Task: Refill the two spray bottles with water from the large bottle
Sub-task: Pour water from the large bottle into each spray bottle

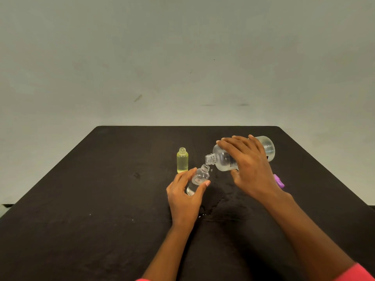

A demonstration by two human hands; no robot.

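Hands both busy over the black table (101,199): the right hand (249,169) grips the big bottle (222,159), tipped on its side, open neck just above the mouth of the small clear bottle (199,177) — which is tilted and held between thumb and fingers of the left hand (186,197). The yellow bottle (182,161) stands upright and uncapped just behind — a purple cap (279,180) lies by the right wrist.

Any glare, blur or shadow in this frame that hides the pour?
Head view: soft, even light, no strong glare; slightly soft focus throughout; clear small bottle and large bottle read well against the dark table; spilled drops glint faintly.
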